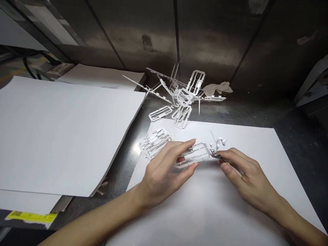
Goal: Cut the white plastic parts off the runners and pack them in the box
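My left hand (166, 167) grips a white plastic frame (196, 155) with thin inner bars, thumb and fingers on opposite long edges. From the frame's right end juts a curled white sprue piece (219, 142). My right hand (246, 174) is closed around a pair of cutting pliers (217, 156), mostly covered by the fingers. The pliers' metal jaws meet the spot between frame and sprue; whether they have cut through I cannot tell. Just behind my left hand lies a pile of similar white frames (155, 140), partly covered by it.
White paper (230, 212) covers the metal bench under my hands. Behind it sits a tangled heap of white plastic frames and sprues (179, 95), beside a crumpled white glove (217, 88). Large stacked white sheets (69, 136) rise at left. A dark metal panel (205, 37) closes the back.
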